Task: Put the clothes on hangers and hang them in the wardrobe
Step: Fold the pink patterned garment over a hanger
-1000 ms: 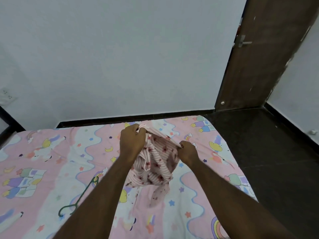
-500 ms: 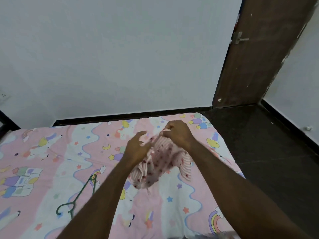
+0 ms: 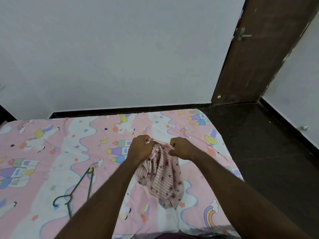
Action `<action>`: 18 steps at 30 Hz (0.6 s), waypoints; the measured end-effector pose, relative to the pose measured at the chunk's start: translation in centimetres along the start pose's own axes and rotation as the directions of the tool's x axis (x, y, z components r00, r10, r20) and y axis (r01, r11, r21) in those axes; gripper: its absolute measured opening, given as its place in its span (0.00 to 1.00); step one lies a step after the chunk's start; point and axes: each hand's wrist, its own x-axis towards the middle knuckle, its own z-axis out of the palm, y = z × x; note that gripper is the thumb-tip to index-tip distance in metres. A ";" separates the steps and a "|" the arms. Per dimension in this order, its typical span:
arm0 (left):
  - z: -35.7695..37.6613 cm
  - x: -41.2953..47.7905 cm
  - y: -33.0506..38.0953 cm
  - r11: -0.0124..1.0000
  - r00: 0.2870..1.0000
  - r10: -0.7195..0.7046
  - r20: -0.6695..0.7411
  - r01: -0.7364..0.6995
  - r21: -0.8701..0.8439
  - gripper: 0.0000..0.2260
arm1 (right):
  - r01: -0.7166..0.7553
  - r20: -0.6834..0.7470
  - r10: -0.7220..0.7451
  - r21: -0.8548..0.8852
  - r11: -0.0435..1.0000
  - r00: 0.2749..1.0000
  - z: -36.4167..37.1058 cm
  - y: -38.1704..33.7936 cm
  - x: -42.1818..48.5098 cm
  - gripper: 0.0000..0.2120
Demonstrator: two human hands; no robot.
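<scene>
A small pink striped garment (image 3: 164,178) with dark red flowers hangs bunched above the bed. My left hand (image 3: 140,148) and my right hand (image 3: 181,147) each grip its top edge, a short stretch of hem pulled taut between them. A green hanger (image 3: 78,185) lies flat on the bed sheet to the left of my left forearm, its hook toward me. No wardrobe is in view.
The bed (image 3: 43,152) has a pink cartoon sheet and fills the lower frame. A white wall stands behind it. A brown door (image 3: 262,57) with a metal handle is at the right, beside dark floor (image 3: 267,152).
Both hands shifted their grip and now hold the garment's top edge side by side, pulled taut; the cloth hangs longer below them. The hanger has not moved.
</scene>
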 end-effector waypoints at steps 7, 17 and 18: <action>-1.0 0.0 -1.2 0.989 0.982 -0.124 -0.145 0.111 -0.093 0.19 | -0.139 0.007 0.140 0.148 0.979 0.990 1.6 3.4 -1.2 0.19; 1.0 -0.7 -0.8 0.991 0.916 0.091 0.391 -0.044 -0.126 0.13 | 0.231 -0.168 -0.178 0.391 0.891 0.970 -1.0 -2.7 -0.4 0.02; 1.3 -0.6 -0.9 0.995 0.939 0.075 0.336 -0.050 -0.083 0.06 | 0.242 -0.168 -0.189 0.396 0.886 0.967 -1.0 -3.0 -0.4 0.02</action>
